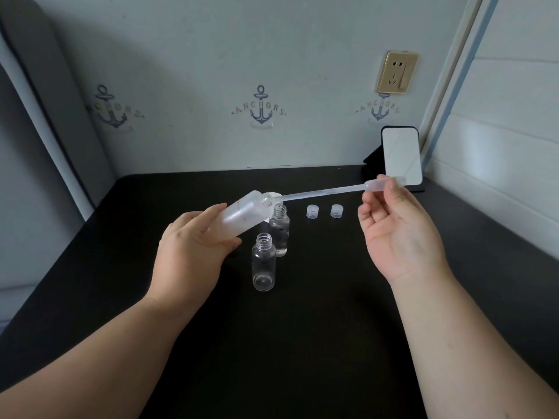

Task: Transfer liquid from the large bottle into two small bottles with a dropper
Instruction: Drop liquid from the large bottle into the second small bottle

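My left hand (193, 252) grips the large frosted bottle (245, 214), tilted so its open neck points up and to the right. My right hand (399, 234) pinches the bulb of a long clear dropper (326, 190); the dropper's tip lies at the large bottle's mouth. Two small clear bottles stand uncapped on the black table (302, 343): the nearer one (263, 263) looks empty, the farther one (279, 232) stands just behind it and seems to hold some clear liquid.
Two small clear caps (312, 211) (336, 211) lie right of the bottles. A white cap (275, 195) shows behind the large bottle's neck. A phone on a stand (400, 155) sits at the table's back right corner, by the wall.
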`<state>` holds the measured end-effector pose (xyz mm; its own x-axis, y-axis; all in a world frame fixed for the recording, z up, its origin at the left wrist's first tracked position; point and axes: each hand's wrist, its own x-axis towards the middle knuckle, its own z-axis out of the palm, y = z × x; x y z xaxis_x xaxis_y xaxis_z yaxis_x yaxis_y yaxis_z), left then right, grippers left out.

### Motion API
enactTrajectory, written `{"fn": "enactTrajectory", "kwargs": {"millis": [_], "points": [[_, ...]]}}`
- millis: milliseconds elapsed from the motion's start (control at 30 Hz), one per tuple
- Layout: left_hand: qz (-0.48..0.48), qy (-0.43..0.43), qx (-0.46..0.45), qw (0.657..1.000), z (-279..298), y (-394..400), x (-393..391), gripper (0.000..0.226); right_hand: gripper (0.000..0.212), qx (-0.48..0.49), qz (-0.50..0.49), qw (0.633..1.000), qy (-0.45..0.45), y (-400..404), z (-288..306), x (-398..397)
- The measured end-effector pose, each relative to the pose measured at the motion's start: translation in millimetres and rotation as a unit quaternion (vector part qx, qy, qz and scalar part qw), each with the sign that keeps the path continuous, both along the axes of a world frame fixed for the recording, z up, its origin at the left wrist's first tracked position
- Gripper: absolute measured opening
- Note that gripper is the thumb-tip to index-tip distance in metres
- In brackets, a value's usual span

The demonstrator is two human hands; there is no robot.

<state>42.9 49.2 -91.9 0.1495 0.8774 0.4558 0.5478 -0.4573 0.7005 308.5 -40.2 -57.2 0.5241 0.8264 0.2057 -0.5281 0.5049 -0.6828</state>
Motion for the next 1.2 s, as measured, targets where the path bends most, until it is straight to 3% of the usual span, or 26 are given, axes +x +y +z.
{"fn": "enactTrajectory", "kwargs": {"millis": [233, 400, 533, 733, 1000, 1067, 1200], "points": [[-0.004, -0.01, -0.003, 1.0, 5.1, -3.0, 0.8, 0.039, 0.024, 0.005, -0.014, 0.999, 0.039, -0.6, -0.3, 4.0], [-0.015, -0.041, -0.029, 0.999, 4.4, -3.5, 2.3, 0.031, 0.014, 0.012, -0.022, 0.996, 0.083, -0.6, -0.1, 5.1], [-0.002, -0.061, -0.047, 0.997, 3.4, -3.5, 3.6, 0.045, 0.007, 0.009, -0.019, 0.995, 0.097, 0.4, -0.2, 4.8], [-0.003, -0.061, -0.054, 0.997, 1.2, 0.0, 3.9, 0.06, 0.032, -0.001, -0.01, 0.997, 0.082, 1.5, 0.6, 4.4], [-0.043, -0.101, -0.067, 0.992, 4.1, -4.4, 2.4, 0.065, 0.016, -0.009, -0.014, 0.997, 0.075, 3.4, -1.7, 5.9], [-0.044, -0.137, -0.055, 0.988, 6.3, -8.0, 0.7, 0.059, 0.013, -0.008, -0.014, 0.997, 0.073, 3.5, -2.5, 6.2], [0.008, -0.167, 0.043, 0.985, 12.6, -19.4, -5.8, 0.026, 0.013, -0.009, -0.018, 0.997, 0.07, 3.7, -2.8, 6.8]]}}
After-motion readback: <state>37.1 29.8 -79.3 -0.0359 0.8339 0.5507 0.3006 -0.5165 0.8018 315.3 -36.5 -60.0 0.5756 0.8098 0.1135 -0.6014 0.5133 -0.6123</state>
